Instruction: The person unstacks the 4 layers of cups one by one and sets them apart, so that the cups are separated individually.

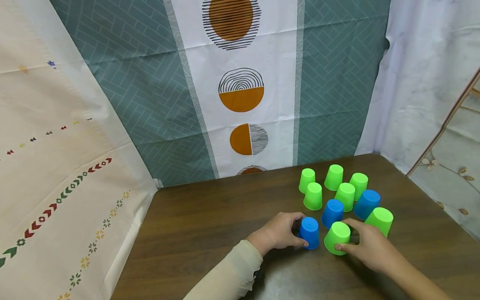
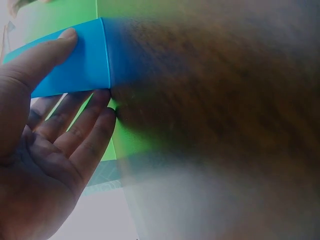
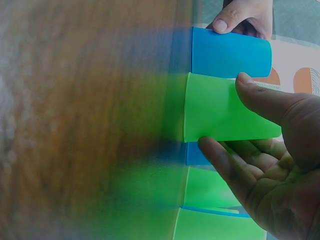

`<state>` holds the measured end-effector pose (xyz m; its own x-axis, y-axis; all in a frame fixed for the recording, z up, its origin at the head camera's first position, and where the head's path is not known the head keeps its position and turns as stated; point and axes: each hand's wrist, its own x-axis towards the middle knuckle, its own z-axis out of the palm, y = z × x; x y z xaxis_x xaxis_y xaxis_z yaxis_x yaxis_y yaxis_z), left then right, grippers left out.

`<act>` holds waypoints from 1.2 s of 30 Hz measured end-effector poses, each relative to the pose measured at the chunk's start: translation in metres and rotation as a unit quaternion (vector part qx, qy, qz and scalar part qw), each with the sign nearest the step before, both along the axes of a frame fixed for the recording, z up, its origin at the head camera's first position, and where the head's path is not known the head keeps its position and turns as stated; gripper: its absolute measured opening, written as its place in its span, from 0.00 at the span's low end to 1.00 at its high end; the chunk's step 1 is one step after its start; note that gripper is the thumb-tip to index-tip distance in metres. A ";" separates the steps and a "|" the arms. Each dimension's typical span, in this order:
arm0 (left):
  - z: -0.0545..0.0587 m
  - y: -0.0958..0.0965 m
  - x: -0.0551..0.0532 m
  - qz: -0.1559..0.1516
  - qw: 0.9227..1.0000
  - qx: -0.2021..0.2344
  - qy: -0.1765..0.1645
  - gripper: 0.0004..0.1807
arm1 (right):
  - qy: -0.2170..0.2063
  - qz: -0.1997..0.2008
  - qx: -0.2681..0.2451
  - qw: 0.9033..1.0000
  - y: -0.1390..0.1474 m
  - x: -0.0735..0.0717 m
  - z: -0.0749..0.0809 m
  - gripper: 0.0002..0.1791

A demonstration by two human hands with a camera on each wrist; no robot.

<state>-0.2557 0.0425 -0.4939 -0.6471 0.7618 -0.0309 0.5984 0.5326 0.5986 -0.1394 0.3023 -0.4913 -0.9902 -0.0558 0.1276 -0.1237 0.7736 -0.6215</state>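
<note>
My left hand [image 1: 279, 231] grips an upside-down blue cup [image 1: 309, 232] by its sides, thumb at the near face and fingers behind. In the left wrist view the thumb [image 2: 55, 50] presses the blue wall, with the fingers along the opposite side. Just to the right, my right hand [image 1: 369, 246] holds an upside-down green cup [image 1: 337, 237] between thumb and fingers. The right wrist view has this green cup [image 3: 220, 110] beside the held blue cup [image 3: 230, 52], their rims down at the brown tabletop.
Behind the hands stand more inverted cups: a blue cup [image 1: 332, 213], another blue cup [image 1: 367, 204], a green cup [image 1: 381, 220] near the right hand, and several green ones such as the green cup [image 1: 313, 196]. The wooden table [image 1: 202, 233] meets a patterned curtain [image 1: 240, 133] at the back.
</note>
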 end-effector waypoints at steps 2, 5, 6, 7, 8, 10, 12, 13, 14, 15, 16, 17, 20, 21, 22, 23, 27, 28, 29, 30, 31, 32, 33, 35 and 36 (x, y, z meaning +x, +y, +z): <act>0.001 0.000 0.000 0.002 1.000 -0.002 0.000 0.31 | 0.002 0.000 -0.001 1.000 0.000 0.000 0.000 0.35; 0.002 0.000 0.001 0.004 1.000 -0.004 -0.001 0.31 | 0.004 0.000 -0.003 1.000 0.000 0.000 -0.001 0.35; 0.002 0.000 0.001 0.005 1.000 -0.004 -0.001 0.31 | 0.003 0.000 -0.003 1.000 0.000 0.000 -0.001 0.35; 0.001 0.000 0.001 0.005 1.000 -0.003 -0.001 0.31 | 0.005 0.001 -0.003 1.000 0.000 0.000 -0.001 0.35; 0.001 0.000 0.001 0.005 1.000 -0.003 -0.001 0.31 | 0.003 0.000 -0.003 1.000 0.000 0.000 -0.001 0.35; 0.001 0.000 0.001 0.005 1.000 -0.001 0.000 0.31 | 0.002 0.002 -0.005 1.000 0.000 0.000 0.000 0.35; 0.001 0.000 0.000 0.006 1.000 -0.002 0.005 0.31 | -0.001 0.004 -0.008 1.000 0.000 0.000 0.000 0.34; 0.000 0.001 0.000 0.006 1.000 -0.002 0.007 0.31 | -0.003 0.005 -0.010 1.000 0.000 0.000 0.000 0.34; 0.000 0.001 0.000 0.007 1.000 -0.003 0.009 0.31 | -0.005 0.007 -0.012 1.000 0.000 0.000 0.000 0.34; 0.000 0.001 0.000 0.007 1.000 -0.004 0.010 0.31 | -0.006 0.008 -0.013 1.000 0.000 0.000 0.000 0.33; -0.001 0.001 0.000 0.008 1.000 -0.005 0.011 0.31 | -0.008 0.010 -0.014 1.000 0.000 0.000 0.000 0.33; -0.001 0.000 0.000 0.008 1.000 -0.005 0.011 0.31 | -0.008 0.010 -0.014 1.000 -0.001 0.000 0.001 0.33; -0.002 0.000 0.000 0.007 1.000 -0.005 0.008 0.31 | -0.007 0.008 -0.010 1.000 -0.001 -0.001 0.001 0.33; -0.002 0.000 0.000 0.007 1.000 -0.005 0.009 0.31 | -0.005 0.010 -0.010 1.000 -0.001 -0.001 0.001 0.34; -0.002 -0.001 0.000 0.007 1.000 -0.004 0.010 0.31 | -0.004 0.009 -0.009 1.000 -0.001 -0.001 0.001 0.33; -0.002 -0.001 0.000 0.007 1.000 -0.004 0.011 0.31 | -0.004 0.008 -0.009 1.000 -0.001 -0.001 0.001 0.33; -0.002 -0.002 -0.001 0.005 1.000 -0.004 0.012 0.31 | -0.005 0.010 -0.008 1.000 -0.002 -0.002 0.001 0.34; -0.002 -0.002 -0.002 0.004 1.000 -0.003 0.012 0.31 | -0.008 0.006 -0.006 1.000 -0.002 -0.002 0.001 0.34; -0.002 -0.002 -0.001 0.003 1.000 -0.004 0.011 0.31 | -0.008 0.005 -0.004 1.000 -0.002 -0.002 0.001 0.34; -0.002 -0.002 -0.001 0.001 1.000 -0.005 0.009 0.31 | -0.009 0.004 0.000 1.000 -0.002 -0.002 0.000 0.34; -0.003 -0.003 -0.001 -0.001 1.000 -0.005 0.009 0.32 | -0.007 0.006 0.004 1.000 -0.002 -0.002 0.000 0.35; -0.003 -0.003 0.000 -0.003 1.000 -0.004 0.007 0.33 | -0.006 0.007 0.007 1.000 -0.002 -0.001 0.000 0.36; -0.003 -0.004 0.001 -0.006 1.000 -0.003 0.007 0.35 | -0.002 0.007 0.011 1.000 -0.002 -0.001 0.000 0.38; -0.003 -0.008 0.004 -0.010 1.000 0.001 0.004 0.39 | 0.007 0.002 0.022 1.000 -0.002 0.002 0.002 0.43; -0.002 -0.010 0.006 -0.011 1.000 0.002 0.006 0.41 | 0.013 -0.001 0.027 1.000 -0.002 0.003 0.004 0.45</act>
